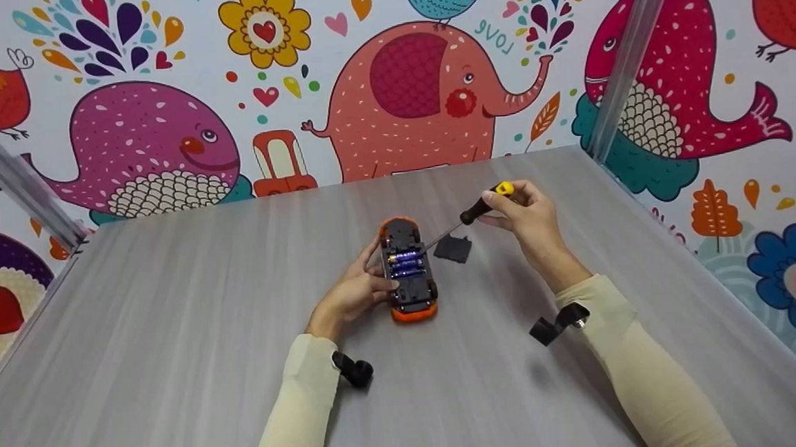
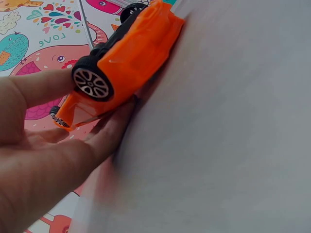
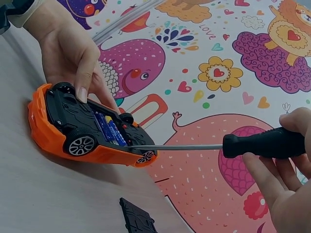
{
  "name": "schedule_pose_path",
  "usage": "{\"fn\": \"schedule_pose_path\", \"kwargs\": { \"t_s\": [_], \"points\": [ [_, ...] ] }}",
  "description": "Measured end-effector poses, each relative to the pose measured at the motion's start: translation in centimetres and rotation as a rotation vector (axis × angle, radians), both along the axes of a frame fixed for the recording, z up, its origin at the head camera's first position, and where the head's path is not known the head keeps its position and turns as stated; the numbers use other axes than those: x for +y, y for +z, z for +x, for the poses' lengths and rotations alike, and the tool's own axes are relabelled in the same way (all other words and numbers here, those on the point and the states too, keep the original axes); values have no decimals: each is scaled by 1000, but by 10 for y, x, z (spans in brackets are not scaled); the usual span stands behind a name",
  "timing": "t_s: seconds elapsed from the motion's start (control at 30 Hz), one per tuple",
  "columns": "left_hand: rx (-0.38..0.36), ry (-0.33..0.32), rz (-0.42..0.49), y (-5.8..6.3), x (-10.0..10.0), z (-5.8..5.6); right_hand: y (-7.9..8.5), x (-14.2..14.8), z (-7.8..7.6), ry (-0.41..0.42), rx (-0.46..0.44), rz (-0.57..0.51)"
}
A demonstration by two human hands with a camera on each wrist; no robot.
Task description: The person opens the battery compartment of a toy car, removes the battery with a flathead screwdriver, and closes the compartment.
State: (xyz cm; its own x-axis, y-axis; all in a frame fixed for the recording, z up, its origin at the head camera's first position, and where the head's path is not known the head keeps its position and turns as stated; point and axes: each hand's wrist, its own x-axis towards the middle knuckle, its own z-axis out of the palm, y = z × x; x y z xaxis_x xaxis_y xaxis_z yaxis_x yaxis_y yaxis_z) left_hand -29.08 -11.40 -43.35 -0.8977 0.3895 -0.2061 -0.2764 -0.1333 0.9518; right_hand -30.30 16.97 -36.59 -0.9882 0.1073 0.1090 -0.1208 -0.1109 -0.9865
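An orange toy car (image 1: pixel 415 313) lies wheels up, its black underside facing me. Blue batteries (image 1: pixel 406 264) sit side by side in its open battery compartment. My left hand (image 1: pixel 354 292) grips the car by its side, with the thumb over the underside, as the right wrist view shows. In my right hand (image 1: pixel 533 225) is a screwdriver (image 3: pixel 250 144) with a black handle and a yellow end. The screwdriver's tip reaches the edge of the battery compartment; whether it touches a battery I cannot tell. Beside the car lies a black battery cover (image 1: pixel 453 248).
Everything stands on a grey wood-grain table (image 1: pixel 189 319). Behind it rises a wall (image 1: pixel 192 29) printed with cartoon animals, and metal posts (image 1: pixel 630 64) stand at the back corners. Black camera straps (image 1: pixel 559 323) hang at both wrists.
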Motion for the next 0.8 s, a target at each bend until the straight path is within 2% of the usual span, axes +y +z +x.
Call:
{"fn": "schedule_pose_path", "kwargs": {
  "t_s": [0.37, 0.8],
  "points": [
    [5, 4, -7, 0, 2, -1, 1, -8, 6, -28, 50, 17],
    [15, 9, -28, 2, 2, 1, 0, -15, 11, -19, 119, 111]
  ]
}}
